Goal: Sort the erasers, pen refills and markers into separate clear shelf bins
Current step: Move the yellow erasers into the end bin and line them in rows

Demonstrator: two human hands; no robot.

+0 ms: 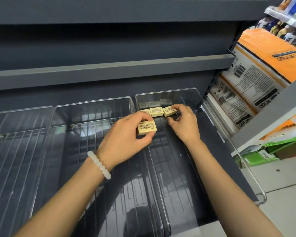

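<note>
Two bare forearms are seen, with no sleeves reaching into view on either. The left hand (125,132) and the right hand (183,124) are uncovered: no gloves and no rings can be made out. A bracelet (99,165) of smooth, rounded, milky-white translucent beads is worn just behind the left hand, at the wrist. Short fingernails without visible polish are shown on both hands.

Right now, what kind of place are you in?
Probably a shop: dark grey metal shelves, stacked orange-and-white packaged goods beside them, and clear plastic shelf bins holding boxed cream erasers.
</note>
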